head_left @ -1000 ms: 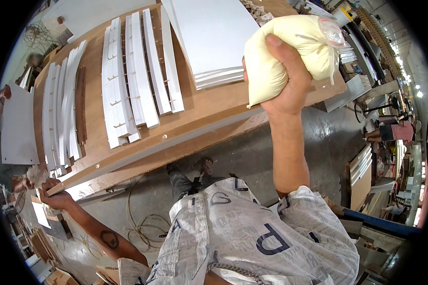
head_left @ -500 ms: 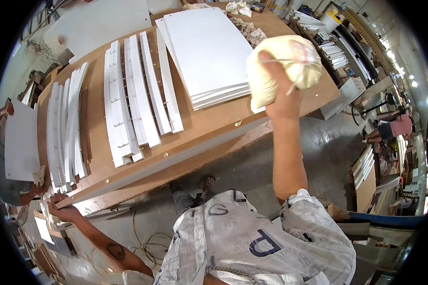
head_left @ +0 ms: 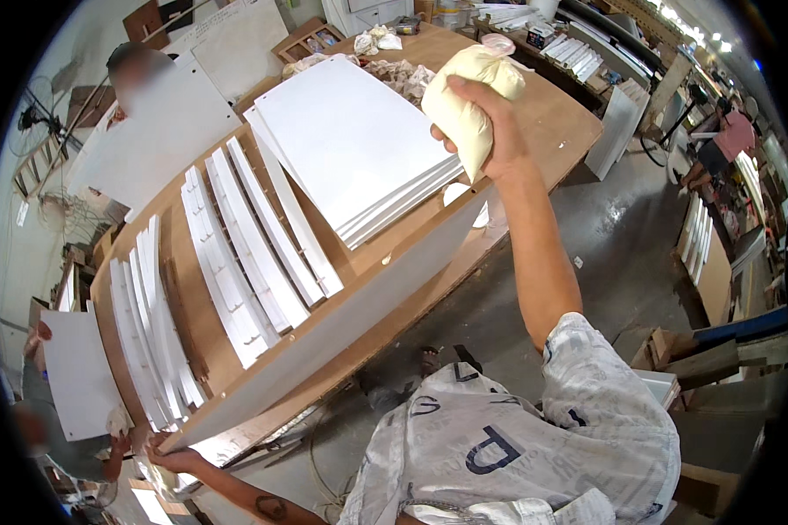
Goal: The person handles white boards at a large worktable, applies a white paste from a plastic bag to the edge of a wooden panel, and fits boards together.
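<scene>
The cream-coloured bag (head_left: pixel 467 101), soft and bulging, is hanging above the right end of the worktop (head_left: pixel 552 122), gripped in the right hand (head_left: pixel 490 131). The fingers are clenching tightly round its middle, so the bag is swelling out above the fist and tapering to a point below it, over the near right corner of a stack of white panels (head_left: pixel 346 144). That stack is lying flat on the worktop, its sheets fanning slightly at the near edge.

The left hand (head_left: pixel 171 457) is reaching down and away to the far left end of the long white board (head_left: pixel 324 337), which is standing on edge along the near side of the worktop. The fingers are closing on the board's end, though how firmly they are grasping it cannot be told from here.

Left of the stack, narrow white strips (head_left: pixel 254 254) are lying side by side across the brown surface, running from the near edge towards the far edge, with a further group of curved white strips (head_left: pixel 149 332) near the left end. At the far edge, crumpled rags (head_left: pixel 407 77) are lying just behind the stack. Another person's hand is holding a white sheet (head_left: pixel 79 372) beyond the left end of the worktop.
</scene>
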A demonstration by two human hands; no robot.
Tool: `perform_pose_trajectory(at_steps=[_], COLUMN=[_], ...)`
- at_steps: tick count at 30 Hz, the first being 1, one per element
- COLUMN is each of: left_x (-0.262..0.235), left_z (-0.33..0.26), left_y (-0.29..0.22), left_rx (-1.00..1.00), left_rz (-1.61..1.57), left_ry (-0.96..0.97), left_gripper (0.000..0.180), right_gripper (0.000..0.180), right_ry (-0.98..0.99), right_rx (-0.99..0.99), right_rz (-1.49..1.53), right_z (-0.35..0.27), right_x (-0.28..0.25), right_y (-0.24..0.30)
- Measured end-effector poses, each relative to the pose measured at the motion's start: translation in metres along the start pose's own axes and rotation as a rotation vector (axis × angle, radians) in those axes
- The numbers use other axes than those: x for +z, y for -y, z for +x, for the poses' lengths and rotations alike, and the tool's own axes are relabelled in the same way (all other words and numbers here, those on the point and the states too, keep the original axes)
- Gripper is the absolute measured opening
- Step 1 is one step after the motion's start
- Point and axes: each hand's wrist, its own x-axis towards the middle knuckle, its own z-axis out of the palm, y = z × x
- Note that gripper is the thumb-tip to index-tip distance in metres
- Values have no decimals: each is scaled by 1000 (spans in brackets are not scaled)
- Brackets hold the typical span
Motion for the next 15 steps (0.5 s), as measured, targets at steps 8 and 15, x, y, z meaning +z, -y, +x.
perform_pose_trajectory(at_steps=[8, 15], left_x=[1, 10], left_z=[-6, -16], left_y=[-7, -15], left_rx=[35, 22], left_rz=[42, 55], left_ry=[14, -2], left_gripper=[35, 38], right_gripper=[32, 34], right_ry=[-22, -19], right_rx=[42, 69], right_rz=[-28, -86], right_z=[-6, -8], right_x=[1, 1], right_y=[-1, -4])
